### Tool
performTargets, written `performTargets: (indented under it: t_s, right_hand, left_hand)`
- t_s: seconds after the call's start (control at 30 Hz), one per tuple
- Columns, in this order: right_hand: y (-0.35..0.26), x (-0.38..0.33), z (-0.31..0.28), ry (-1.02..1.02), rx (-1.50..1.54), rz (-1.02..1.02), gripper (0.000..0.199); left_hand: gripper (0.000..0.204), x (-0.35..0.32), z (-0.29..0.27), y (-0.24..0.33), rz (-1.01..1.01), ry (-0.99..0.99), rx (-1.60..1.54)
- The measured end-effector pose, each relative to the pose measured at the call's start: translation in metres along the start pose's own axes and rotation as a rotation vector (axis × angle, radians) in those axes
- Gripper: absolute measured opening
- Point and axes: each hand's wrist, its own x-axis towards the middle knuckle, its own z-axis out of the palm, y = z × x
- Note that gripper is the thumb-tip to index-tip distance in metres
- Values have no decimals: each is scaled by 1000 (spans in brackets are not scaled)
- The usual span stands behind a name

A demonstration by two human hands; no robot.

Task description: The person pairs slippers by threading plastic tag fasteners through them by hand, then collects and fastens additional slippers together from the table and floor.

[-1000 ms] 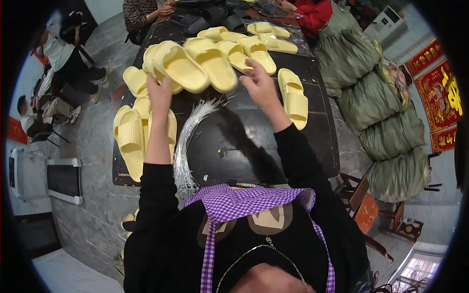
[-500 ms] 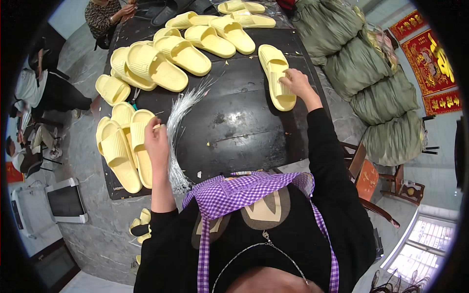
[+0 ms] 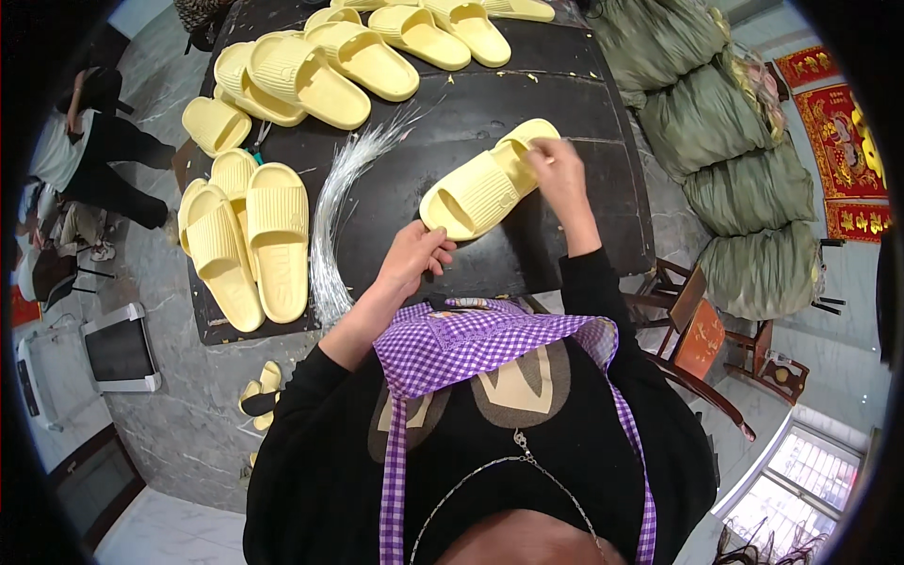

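Observation:
A pale yellow slide slipper [image 3: 478, 191] with a ribbed strap is tilted above the black table in front of me. My left hand [image 3: 414, 256] pinches its near end, thumb and fingers closed on the rim by the open toe. At the far end, my right hand [image 3: 560, 179] has its fingers curled over the slipper's edge, slightly blurred. Whether a second slipper is nested in that far end, I cannot tell. Left of my left hand lies a bundle of thin clear plastic strands [image 3: 334, 235]. Beyond it stand grouped yellow slippers [image 3: 280, 240].
More yellow slippers [image 3: 311, 80] run along the table's far left side. Large green sacks [image 3: 702, 141] are stacked to the right, near wooden chairs [image 3: 697, 330]. A person [image 3: 104, 160] stands on the left. Another pair of slippers [image 3: 262, 391] is on the floor.
The slipper has come from the right side of the table toward me and turned. My left hand has left the slippers at left and taken its near end. The view has shifted.

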Motion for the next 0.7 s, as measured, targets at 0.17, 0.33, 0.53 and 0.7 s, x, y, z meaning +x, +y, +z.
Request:
performTargets:
  t_s: [0.17, 0.33, 0.53, 0.7]
  right_hand:
    - [37, 0, 13, -67, -18, 208, 57]
    - [34, 2, -1, -100, -62, 181, 64]
    - [55, 9, -60, -224, -158, -95, 64]
    - [22, 15, -72, -410, -217, -206, 66]
  left_hand:
    - [24, 1, 7, 10, 53, 104, -21]
    - [20, 0, -5, 13, 193, 229, 144]
    - [25, -15, -30, 51, 288, 251, 350]
    - [31, 12, -36, 74, 440, 159, 387]
